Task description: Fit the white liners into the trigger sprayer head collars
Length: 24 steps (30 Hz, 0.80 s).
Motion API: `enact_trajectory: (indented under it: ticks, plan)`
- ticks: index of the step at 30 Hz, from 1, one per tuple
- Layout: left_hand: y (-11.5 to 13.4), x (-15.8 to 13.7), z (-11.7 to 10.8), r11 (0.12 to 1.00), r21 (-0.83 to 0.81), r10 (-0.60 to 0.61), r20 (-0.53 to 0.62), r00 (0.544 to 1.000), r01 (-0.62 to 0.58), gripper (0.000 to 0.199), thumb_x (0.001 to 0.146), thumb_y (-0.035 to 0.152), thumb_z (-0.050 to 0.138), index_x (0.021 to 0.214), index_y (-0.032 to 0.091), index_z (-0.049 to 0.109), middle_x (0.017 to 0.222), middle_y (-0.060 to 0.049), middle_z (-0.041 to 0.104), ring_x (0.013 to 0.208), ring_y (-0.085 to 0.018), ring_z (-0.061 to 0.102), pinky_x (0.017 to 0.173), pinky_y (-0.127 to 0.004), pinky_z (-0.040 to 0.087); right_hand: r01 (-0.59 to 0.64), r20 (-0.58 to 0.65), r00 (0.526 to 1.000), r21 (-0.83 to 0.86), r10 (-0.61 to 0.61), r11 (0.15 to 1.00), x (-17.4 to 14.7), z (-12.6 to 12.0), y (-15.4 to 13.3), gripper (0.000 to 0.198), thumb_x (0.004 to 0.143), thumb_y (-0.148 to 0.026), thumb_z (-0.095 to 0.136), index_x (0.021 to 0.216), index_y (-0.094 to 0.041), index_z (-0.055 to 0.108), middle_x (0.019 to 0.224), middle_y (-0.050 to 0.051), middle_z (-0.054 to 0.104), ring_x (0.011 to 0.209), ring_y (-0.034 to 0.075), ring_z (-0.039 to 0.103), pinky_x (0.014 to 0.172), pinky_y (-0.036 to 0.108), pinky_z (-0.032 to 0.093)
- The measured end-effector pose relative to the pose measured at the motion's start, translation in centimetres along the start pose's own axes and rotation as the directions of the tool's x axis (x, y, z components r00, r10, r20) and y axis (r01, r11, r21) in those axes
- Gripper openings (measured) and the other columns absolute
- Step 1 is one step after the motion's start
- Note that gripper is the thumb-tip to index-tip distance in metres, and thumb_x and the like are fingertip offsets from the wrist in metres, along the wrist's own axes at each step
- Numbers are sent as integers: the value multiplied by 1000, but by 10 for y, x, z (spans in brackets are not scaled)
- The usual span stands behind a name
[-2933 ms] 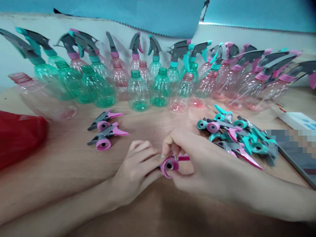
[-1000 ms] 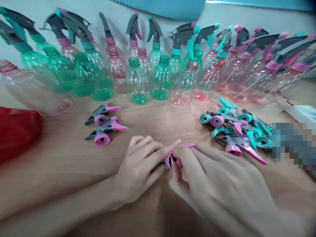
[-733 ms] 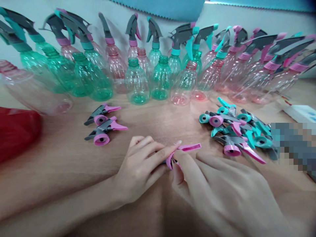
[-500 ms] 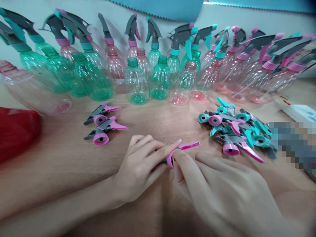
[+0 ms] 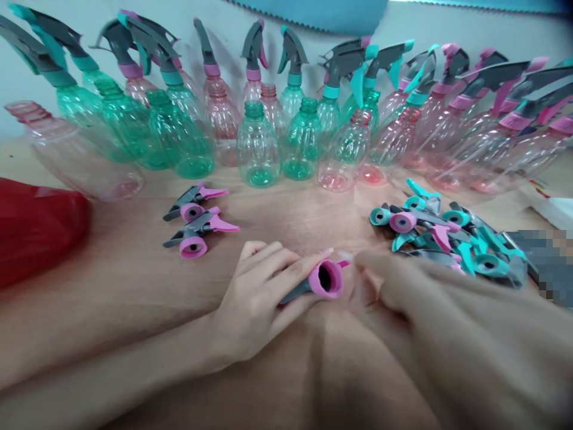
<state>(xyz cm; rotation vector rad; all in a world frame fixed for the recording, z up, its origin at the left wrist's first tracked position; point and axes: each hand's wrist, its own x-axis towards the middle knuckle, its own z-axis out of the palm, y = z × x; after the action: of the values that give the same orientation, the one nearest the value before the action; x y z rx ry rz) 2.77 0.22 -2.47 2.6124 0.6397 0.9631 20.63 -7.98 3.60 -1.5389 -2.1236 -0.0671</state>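
My left hand [image 5: 264,292] is closed around a grey and pink trigger spray head [image 5: 330,279], with its pink collar facing me and the dark hollow inside showing. Just right of that collar, apart from it, is my right hand [image 5: 416,298], blurred by motion. Its thumb and forefinger are pinched together; what they hold, if anything, is too small and smeared to name. Two more pink and grey spray heads [image 5: 193,246] lie on the table to the left. A pile of turquoise and pink spray heads [image 5: 447,230] lies beyond my right hand.
Across the back stand several clear green bottles [image 5: 258,146] and pink bottles [image 5: 342,152], some open-necked, others topped with spray heads. A red plastic bag [image 5: 40,233] lies on the wooden table [image 5: 286,215] at the left. At the right edge is a pixelated dark object [image 5: 553,257].
My right hand has drawn away rightward from the spray head's collar. The collar now faces me more openly in my left hand. The whole view has shifted slightly.
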Motion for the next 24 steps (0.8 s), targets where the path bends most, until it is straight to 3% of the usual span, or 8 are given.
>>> enact_trajectory:
  ticks: [2, 4, 7, 9, 11, 13, 20, 24]
  plan:
    - [0, 0, -1, 1000, -7, -26, 3, 1000, 26, 29, 94, 32, 52, 119, 17, 55, 82, -1, 60, 74, -15, 52, 70, -32, 31, -53, 12, 998, -162, 56, 985, 6, -8, 1, 26, 82, -14, 49, 58, -23, 55, 43, -2, 46, 38, 14, 44, 37, 29, 21]
    - [1, 0, -1, 998, -50, -35, 13, 999, 36, 26, 93, 30, 54, 116, 18, 56, 84, 0, 62, 74, -14, 53, 72, -32, 32, -126, 41, 990, -177, 136, 976, 15, -17, 3, 26, 84, -21, 49, 60, -23, 59, 43, -3, 44, 38, 12, 43, 39, 28, 23]
    - [0, 1, -1, 988, -136, -65, 21, 998, 67, 24, 91, 25, 58, 114, 20, 55, 91, 1, 65, 78, -14, 55, 75, -32, 34, -233, 238, 950, 117, 201, 965, 31, -24, 9, 20, 83, -31, 52, 70, -25, 66, 41, -7, 41, 36, 9, 38, 37, 23, 26]
    - [0, 2, -1, 980, -174, -100, 11, 995, 100, 27, 88, 25, 62, 113, 21, 55, 91, 2, 67, 78, -14, 56, 76, -32, 34, -355, 450, 872, 306, 195, 883, 41, -23, 16, 22, 83, -36, 54, 68, -24, 65, 42, -8, 36, 36, 8, 33, 32, 21, 21]
    - [0, 2, -1, 972, -202, -122, 1, 993, 120, 26, 86, 26, 65, 110, 21, 57, 89, 3, 67, 75, -13, 57, 75, -33, 34, -445, 583, 798, 394, 156, 805, 48, -19, 23, 25, 84, -35, 55, 63, -22, 63, 45, -8, 32, 39, 7, 29, 32, 19, 18]
    - [0, 2, 0, 967, -220, -133, -2, 991, 129, 21, 85, 25, 66, 104, 20, 59, 86, 3, 67, 73, -14, 57, 74, -33, 34, -467, 624, 772, 430, 119, 773, 52, -15, 27, 23, 83, -31, 58, 63, -21, 63, 47, -8, 31, 42, 6, 28, 33, 18, 18]
    - [0, 2, 1, 964, -244, -116, -16, 993, 109, 19, 85, 26, 67, 102, 21, 59, 86, 3, 69, 69, -13, 58, 73, -34, 34, -347, 608, 793, 393, 43, 851, 49, -14, 28, 26, 87, -28, 54, 64, -20, 65, 49, -8, 41, 45, 6, 33, 38, 18, 23]
    - [-2, 2, 1, 969, -224, -108, -1, 994, 105, 20, 86, 26, 65, 105, 22, 58, 87, 3, 69, 71, -14, 59, 74, -35, 34, -254, 458, 886, 332, 80, 908, 44, -10, 25, 17, 82, -19, 60, 67, -24, 68, 48, -9, 49, 45, 5, 37, 43, 17, 26]
